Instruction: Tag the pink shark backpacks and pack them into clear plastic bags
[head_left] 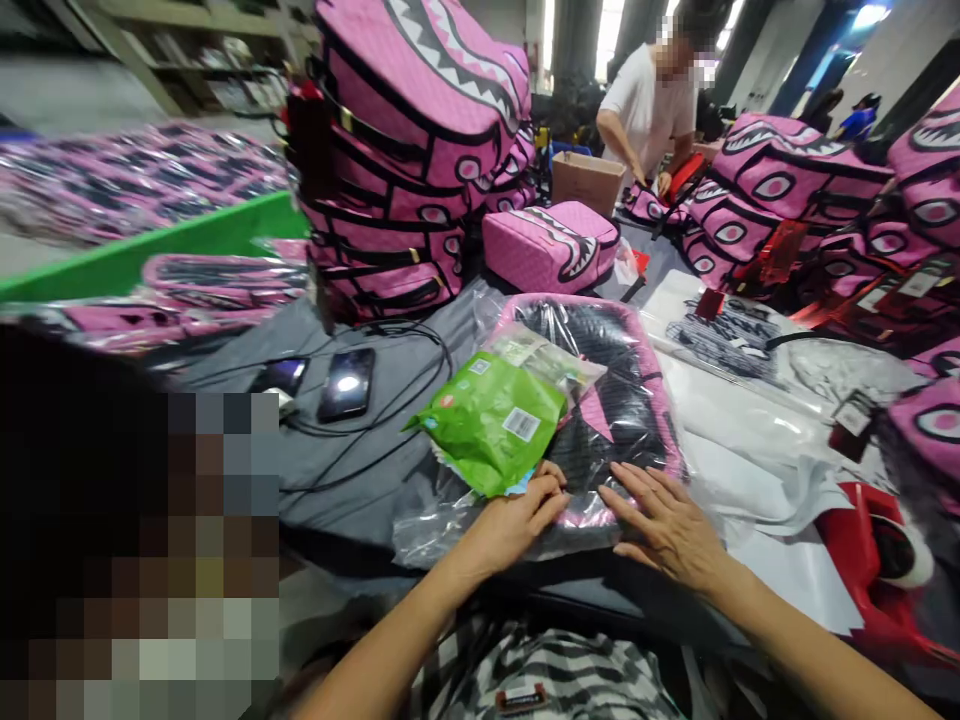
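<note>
A pink and black backpack sealed in a clear plastic bag (pixel 600 400) lies flat on the grey table in front of me. My left hand (pixel 517 520) rests on its near edge with fingers curled, pinching the plastic beside a green packet (pixel 491 420) that lies on the bag. My right hand (pixel 667 525) lies flat and open on the bag's near end, fingers spread. A smaller clear packet (pixel 547 360) sits behind the green one.
A tall stack of pink shark-mouth backpacks (pixel 405 150) stands behind, one more (pixel 551 245) lying beside it. Two phones (pixel 346 383) with cables lie left. A red tape dispenser (pixel 874 550) sits right. A person in white (pixel 649 100) works at a cardboard box (pixel 585 180).
</note>
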